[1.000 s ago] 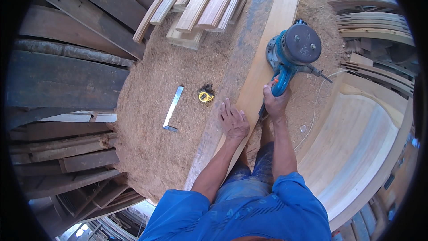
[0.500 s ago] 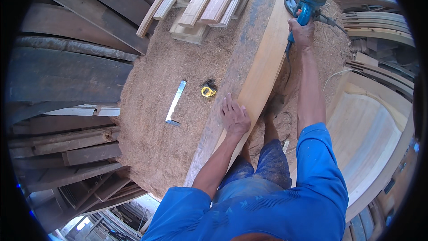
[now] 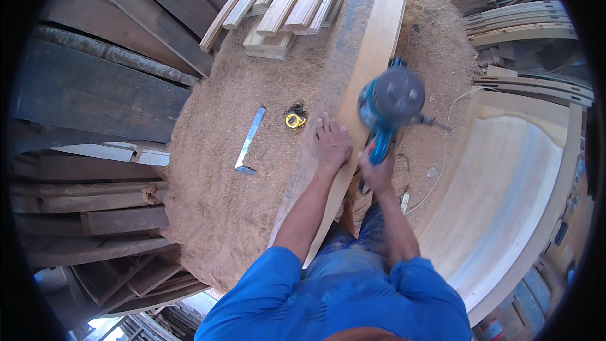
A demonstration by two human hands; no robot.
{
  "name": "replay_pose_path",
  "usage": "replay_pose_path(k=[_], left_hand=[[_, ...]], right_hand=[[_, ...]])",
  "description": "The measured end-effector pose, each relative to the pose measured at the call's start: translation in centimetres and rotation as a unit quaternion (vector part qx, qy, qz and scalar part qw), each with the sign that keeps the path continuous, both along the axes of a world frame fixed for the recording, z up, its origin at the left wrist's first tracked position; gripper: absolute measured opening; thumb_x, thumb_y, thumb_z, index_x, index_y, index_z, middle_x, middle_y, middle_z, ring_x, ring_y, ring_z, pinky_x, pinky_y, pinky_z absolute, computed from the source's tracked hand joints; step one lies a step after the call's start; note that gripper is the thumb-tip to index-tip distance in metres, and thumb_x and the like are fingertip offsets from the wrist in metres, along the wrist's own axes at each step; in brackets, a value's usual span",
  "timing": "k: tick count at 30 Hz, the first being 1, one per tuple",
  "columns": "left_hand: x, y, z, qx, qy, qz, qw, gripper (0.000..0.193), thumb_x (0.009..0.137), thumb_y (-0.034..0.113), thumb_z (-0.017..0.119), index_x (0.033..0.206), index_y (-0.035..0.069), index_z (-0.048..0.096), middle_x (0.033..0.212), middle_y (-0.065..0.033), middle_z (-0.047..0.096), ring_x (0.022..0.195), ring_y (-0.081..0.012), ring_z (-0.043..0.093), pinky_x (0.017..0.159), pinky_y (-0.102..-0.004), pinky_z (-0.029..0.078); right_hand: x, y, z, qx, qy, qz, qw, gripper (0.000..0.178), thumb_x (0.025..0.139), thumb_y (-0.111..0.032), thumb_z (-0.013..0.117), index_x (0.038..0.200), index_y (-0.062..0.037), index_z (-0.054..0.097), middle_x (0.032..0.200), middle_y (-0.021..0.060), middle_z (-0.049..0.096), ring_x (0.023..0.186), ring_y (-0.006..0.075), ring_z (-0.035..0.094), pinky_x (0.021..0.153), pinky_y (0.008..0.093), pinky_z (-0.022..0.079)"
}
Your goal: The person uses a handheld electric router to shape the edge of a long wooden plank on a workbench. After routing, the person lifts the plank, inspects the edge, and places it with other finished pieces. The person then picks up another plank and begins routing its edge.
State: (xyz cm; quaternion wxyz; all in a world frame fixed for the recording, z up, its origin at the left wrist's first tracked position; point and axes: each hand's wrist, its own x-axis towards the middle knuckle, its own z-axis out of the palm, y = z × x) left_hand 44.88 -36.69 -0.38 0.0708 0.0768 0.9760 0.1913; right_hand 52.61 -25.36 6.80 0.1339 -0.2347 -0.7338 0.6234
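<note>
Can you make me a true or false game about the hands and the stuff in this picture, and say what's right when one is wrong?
1. The right hand is gripping a blue power tool. True.
2. The left hand is holding a pencil. False: it holds nothing and rests on the wood.
3. The tape measure has yellow on it. True.
4. The metal square lies to the right of the tape measure. False: it lies to the left.
5. The person's sleeves are red. False: they are blue.
</note>
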Motion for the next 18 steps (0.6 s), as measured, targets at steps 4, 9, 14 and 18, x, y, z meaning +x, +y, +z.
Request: replay_pose_path(k=[4,9,14,18], left_hand=[[2.6,-4.4,-0.1,-0.005,-0.015,-0.038,0.999,0.048,0.097,0.028,0.05,0.134,-0.002,0.048,0.152,-0.0237,0.038,0.138,-0.0443,0.037,0.114,-0.0567,0.027],[8.7,-6.2,-0.4,-0.061,0.04,0.009,0.997,0.042,0.095,0.026,0.052,0.127,0.0,0.052,0.152,-0.0226,0.039,0.137,-0.0434,0.038,0.112,-0.0576,0.029],[8.5,-6.0,0.6,-0.068,0.052,0.003,0.996,0.037,0.092,0.023,0.054,0.121,0.0,0.054,0.149,-0.023,0.042,0.133,-0.0426,0.043,0.107,-0.0572,0.035],[8.1,-5.6,1.9,-0.056,0.05,0.011,0.997,0.038,0.091,0.021,0.053,0.121,-0.001,0.053,0.147,-0.0243,0.044,0.132,-0.0433,0.044,0.105,-0.0582,0.035]], right_hand=[[6.7,-5.7,2.1,-0.016,0.045,0.013,0.999,0.026,0.08,-0.009,0.073,0.097,-0.002,0.055,0.077,0.0052,0.058,0.068,0.0147,0.059,0.065,0.032,0.049],[7.2,-7.7,2.2,-0.039,0.01,0.016,0.999,0.023,0.08,-0.009,0.073,0.091,-0.0023,0.054,0.074,0.0043,0.057,0.064,0.0136,0.058,0.061,0.0309,0.049],[5.2,-7.2,0.9,-0.027,0.005,0.001,1.0,0.022,0.079,-0.006,0.072,0.092,-0.0027,0.054,0.076,0.004,0.057,0.065,0.0133,0.058,0.063,0.0298,0.048],[3.1,-5.3,-0.1,-0.005,0.029,0.028,0.999,0.03,0.081,0.001,0.067,0.104,-0.0037,0.049,0.081,0.0016,0.053,0.072,0.0104,0.054,0.069,0.0267,0.047]])
